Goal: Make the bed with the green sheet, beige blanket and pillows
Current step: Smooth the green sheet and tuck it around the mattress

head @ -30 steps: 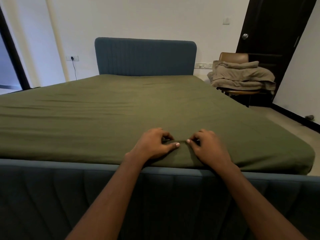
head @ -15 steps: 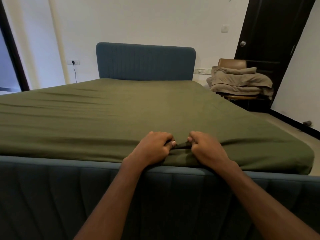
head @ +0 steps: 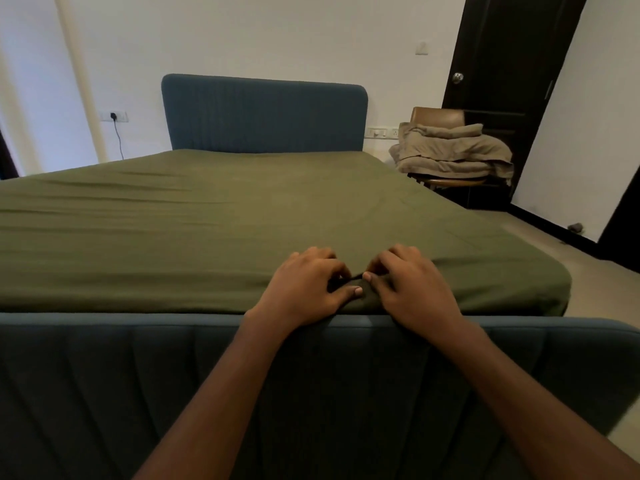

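The green sheet [head: 242,216] covers the whole mattress, with shallow wrinkles on its left half. At the foot edge, my left hand [head: 304,289] and my right hand [head: 412,289] sit side by side, each pinching a small fold of the green sheet between thumb and fingers. The fold bunches up dark between the two thumbs. The beige blanket [head: 453,154] lies folded in a heap on a chair at the far right of the bed. No pillows are in view.
A blue padded footboard [head: 104,375] runs across in front of me, and a blue headboard [head: 263,116] stands at the far end. The brown chair [head: 436,116] stands before a dark door [head: 512,81]. Bare floor [head: 588,271] lies along the bed's right side.
Both hands went from resting fingertips on the sheet to pinching a fold at the foot edge. The view has tilted and shifted slightly.
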